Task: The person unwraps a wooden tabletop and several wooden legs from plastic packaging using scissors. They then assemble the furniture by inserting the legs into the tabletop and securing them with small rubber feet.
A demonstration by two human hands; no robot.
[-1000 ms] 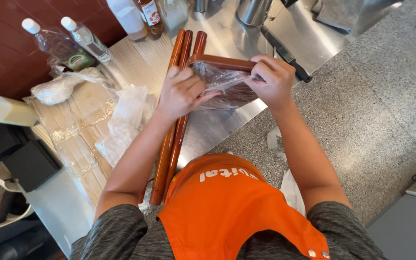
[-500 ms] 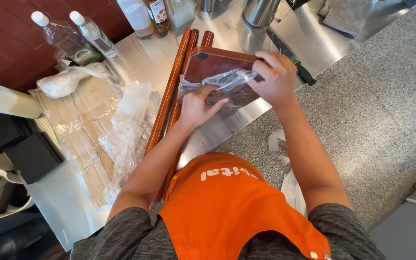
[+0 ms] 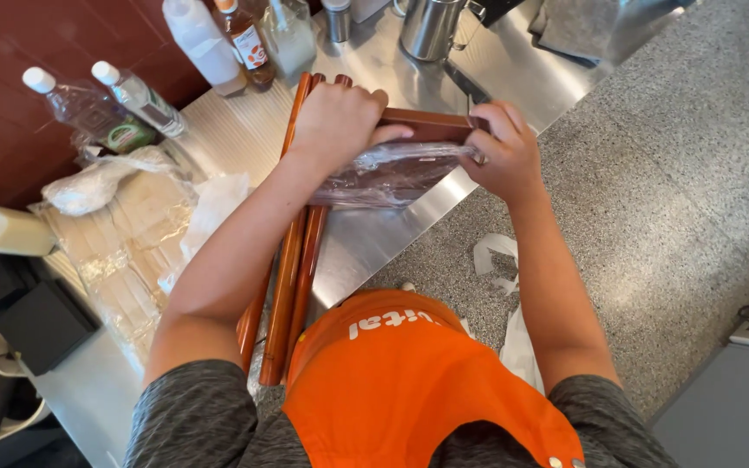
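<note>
Flat reddish-brown wooden board (image 3: 431, 126) lying at the steel surface (image 3: 374, 251) edge, clear crinkled plastic wrap (image 3: 392, 169) stretched over its near side, left hand (image 3: 340, 121) pressing on top, right hand (image 3: 500, 152) pinching the wrap's end

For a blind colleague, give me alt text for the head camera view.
Seen from above, a person's left hand and right hand hold clear plastic wrap around a brown wooden piece over a steel counter. Long wooden rods and bottles lie nearby.

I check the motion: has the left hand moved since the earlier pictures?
Yes. The left hand went up along the long wooden rods, toward the bottles.
</note>
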